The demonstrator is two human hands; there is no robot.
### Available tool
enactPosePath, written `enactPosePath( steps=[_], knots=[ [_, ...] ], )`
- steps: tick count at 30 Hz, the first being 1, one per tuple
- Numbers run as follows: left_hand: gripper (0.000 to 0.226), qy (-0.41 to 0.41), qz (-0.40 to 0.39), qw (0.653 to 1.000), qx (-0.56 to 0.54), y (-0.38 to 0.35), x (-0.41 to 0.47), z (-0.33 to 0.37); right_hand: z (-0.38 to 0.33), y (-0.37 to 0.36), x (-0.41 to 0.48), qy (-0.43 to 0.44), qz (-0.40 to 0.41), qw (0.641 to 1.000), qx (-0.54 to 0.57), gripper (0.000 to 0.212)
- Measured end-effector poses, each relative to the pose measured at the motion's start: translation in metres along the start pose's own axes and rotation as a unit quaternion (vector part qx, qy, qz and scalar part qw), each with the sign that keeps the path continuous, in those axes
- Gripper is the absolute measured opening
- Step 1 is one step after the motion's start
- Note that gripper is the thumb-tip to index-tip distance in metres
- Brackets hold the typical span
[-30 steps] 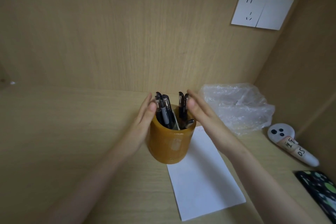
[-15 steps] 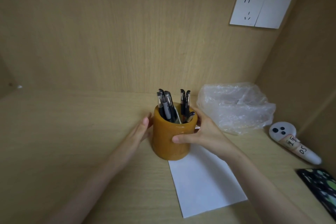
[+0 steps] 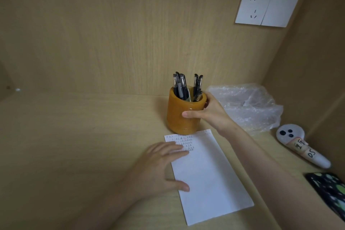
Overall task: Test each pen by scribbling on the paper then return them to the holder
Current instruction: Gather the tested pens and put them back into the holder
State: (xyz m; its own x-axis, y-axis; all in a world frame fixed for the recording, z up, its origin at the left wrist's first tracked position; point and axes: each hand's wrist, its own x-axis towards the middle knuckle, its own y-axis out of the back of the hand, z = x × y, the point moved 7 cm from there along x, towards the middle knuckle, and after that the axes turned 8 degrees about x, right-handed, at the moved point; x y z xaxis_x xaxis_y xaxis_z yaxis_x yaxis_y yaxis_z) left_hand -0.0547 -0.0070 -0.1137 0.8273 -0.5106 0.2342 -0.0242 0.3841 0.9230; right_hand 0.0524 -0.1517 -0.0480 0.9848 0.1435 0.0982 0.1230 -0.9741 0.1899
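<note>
The holder stands on the surface, touching the top edge of the paper. It looks hard, smooth and a bit heavy, so we hold its side. Our right hand wraps it in a wide grip. Our left hand, fingers spread, presses the paper flat below the holder. The pens look light and thin; we would pinch one by its top.

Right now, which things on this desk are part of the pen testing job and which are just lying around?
Part of the job:
pens
amber pen holder, held by the right hand
sheet of paper, pressed flat by the left hand

Just lying about:
crumpled plastic bag
white ghost-faced toy
dark spotted case
</note>
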Motion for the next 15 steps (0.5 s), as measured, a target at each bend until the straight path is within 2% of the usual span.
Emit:
enactPosePath(
  steps=[4,12,15],
  knots=[
    [0.081,-0.008,-0.032,0.999,-0.013,-0.005,-0.003,-0.003,0.006,-0.001,0.007,0.000,-0.005,1.000,0.007,0.073],
    [0.073,-0.007,-0.081,0.996,-0.043,-0.005,-0.008,-0.014,0.019,-0.007,0.016,-0.001,-0.039,0.999,0.002,0.091],
    [0.071,-0.009,-0.082,0.996,-0.042,-0.006,-0.008,-0.015,0.018,-0.010,0.014,-0.001,-0.049,0.999,0.008,0.089]
  ],
)
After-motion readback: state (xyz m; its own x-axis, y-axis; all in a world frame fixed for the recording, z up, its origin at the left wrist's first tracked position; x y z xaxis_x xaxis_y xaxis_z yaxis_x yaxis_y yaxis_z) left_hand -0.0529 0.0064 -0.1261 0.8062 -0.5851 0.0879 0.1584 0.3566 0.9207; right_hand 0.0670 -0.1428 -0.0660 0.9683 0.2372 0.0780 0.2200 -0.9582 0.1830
